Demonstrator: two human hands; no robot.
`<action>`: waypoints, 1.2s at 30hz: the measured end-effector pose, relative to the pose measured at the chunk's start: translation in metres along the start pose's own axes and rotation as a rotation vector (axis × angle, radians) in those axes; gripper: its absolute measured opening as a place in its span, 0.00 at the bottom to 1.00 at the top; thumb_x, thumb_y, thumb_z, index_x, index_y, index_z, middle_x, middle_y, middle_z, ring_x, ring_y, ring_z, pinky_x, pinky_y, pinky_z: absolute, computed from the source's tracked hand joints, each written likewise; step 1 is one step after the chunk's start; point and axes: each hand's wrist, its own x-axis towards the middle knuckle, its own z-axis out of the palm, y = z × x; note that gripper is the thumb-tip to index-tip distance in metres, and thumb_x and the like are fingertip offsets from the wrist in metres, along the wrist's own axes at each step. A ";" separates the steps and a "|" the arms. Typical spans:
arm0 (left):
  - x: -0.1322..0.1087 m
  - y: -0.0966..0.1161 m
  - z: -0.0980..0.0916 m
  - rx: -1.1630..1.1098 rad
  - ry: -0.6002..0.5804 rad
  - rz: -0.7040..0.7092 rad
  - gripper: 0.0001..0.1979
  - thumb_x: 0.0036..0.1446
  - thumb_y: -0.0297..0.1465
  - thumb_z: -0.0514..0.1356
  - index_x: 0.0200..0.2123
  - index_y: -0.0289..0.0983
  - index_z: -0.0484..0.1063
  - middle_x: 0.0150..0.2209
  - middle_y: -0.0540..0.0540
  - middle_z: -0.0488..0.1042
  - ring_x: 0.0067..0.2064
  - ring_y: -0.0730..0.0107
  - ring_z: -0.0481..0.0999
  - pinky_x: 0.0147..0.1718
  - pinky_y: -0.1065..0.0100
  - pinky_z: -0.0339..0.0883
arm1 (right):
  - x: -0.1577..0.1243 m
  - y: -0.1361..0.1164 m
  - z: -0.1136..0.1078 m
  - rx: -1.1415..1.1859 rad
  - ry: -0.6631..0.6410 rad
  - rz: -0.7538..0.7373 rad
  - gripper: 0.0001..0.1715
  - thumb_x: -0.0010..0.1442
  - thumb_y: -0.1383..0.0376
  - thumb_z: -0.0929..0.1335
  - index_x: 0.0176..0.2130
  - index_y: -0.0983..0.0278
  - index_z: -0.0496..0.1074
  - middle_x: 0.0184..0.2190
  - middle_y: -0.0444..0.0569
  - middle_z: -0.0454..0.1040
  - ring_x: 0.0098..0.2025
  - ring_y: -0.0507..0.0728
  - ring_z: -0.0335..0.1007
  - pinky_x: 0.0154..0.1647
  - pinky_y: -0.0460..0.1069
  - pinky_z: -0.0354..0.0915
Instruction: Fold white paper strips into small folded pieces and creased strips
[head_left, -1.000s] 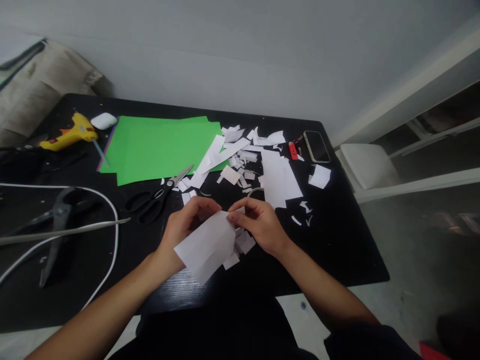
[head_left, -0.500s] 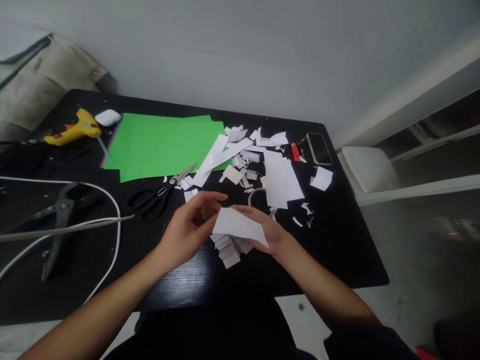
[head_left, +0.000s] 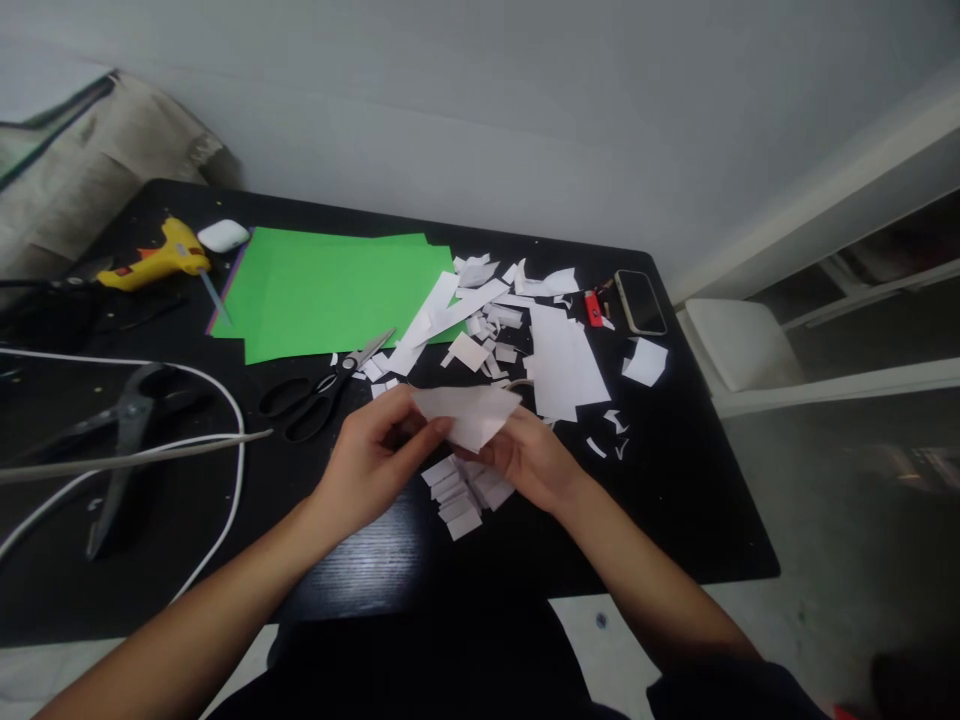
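Both hands hold one white paper piece (head_left: 469, 412) just above the black table (head_left: 675, 500). My left hand (head_left: 371, 458) pinches its left end with thumb and fingers. Under the paper's right part is my right hand (head_left: 529, 460), fingers curled around it. Below the hands lies a small stack of cut white strips (head_left: 459, 492). Black scissors (head_left: 319, 390) lie a little to the left of my left hand.
Green paper sheets (head_left: 330, 290) and scattered white paper scraps (head_left: 555, 360) cover the table's far half. A yellow glue gun (head_left: 154, 262), a white case (head_left: 223, 235), black pliers (head_left: 120, 430) and a white cable (head_left: 225, 440) are at left. A phone (head_left: 640, 300) and red lighter (head_left: 592, 308) lie far right.
The paper went from hanging toward me between both hands to lying flatter and higher. My right hand slid beneath it and my left hand re-gripped its left end.
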 end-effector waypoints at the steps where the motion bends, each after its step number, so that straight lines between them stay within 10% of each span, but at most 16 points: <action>1: 0.000 0.000 0.000 0.034 0.021 0.003 0.08 0.63 0.36 0.66 0.36 0.38 0.77 0.31 0.49 0.75 0.31 0.71 0.73 0.29 0.69 0.66 | -0.002 -0.001 0.000 -0.028 -0.001 -0.048 0.13 0.56 0.69 0.73 0.43 0.64 0.77 0.39 0.47 0.80 0.39 0.54 0.78 0.40 0.47 0.78; 8: 0.002 0.002 -0.001 0.042 0.071 -0.053 0.11 0.64 0.40 0.65 0.35 0.38 0.77 0.29 0.49 0.76 0.28 0.70 0.73 0.27 0.68 0.66 | -0.008 0.004 0.001 -0.383 -0.086 -0.304 0.34 0.47 0.72 0.78 0.52 0.55 0.71 0.49 0.46 0.76 0.46 0.57 0.78 0.48 0.54 0.77; 20: 0.003 0.005 -0.001 -0.047 0.038 -0.121 0.11 0.61 0.39 0.67 0.37 0.38 0.74 0.27 0.51 0.75 0.27 0.71 0.72 0.24 0.69 0.63 | -0.008 0.013 0.004 -0.547 0.060 -0.456 0.18 0.50 0.63 0.81 0.42 0.59 0.81 0.37 0.45 0.82 0.37 0.56 0.80 0.44 0.53 0.78; 26: 0.008 0.007 -0.008 -0.073 0.280 -0.015 0.24 0.56 0.36 0.71 0.52 0.42 0.68 0.46 0.47 0.75 0.43 0.66 0.77 0.40 0.64 0.73 | -0.006 0.013 0.004 -0.642 0.129 -0.580 0.10 0.55 0.63 0.80 0.39 0.57 0.84 0.36 0.46 0.83 0.37 0.57 0.81 0.42 0.52 0.78; 30: 0.004 0.013 -0.016 0.001 0.525 0.288 0.16 0.58 0.29 0.69 0.45 0.45 0.68 0.40 0.51 0.70 0.42 0.67 0.72 0.46 0.61 0.69 | -0.005 0.014 0.002 -0.757 0.186 -0.716 0.07 0.59 0.64 0.78 0.40 0.56 0.84 0.36 0.46 0.83 0.36 0.57 0.80 0.40 0.52 0.77; 36: -0.008 0.013 -0.006 0.204 0.052 0.235 0.03 0.61 0.30 0.66 0.39 0.41 0.77 0.34 0.49 0.76 0.34 0.68 0.73 0.33 0.65 0.67 | -0.005 0.016 -0.002 -1.107 0.197 -1.026 0.09 0.67 0.66 0.72 0.46 0.55 0.83 0.40 0.49 0.85 0.41 0.59 0.82 0.44 0.55 0.78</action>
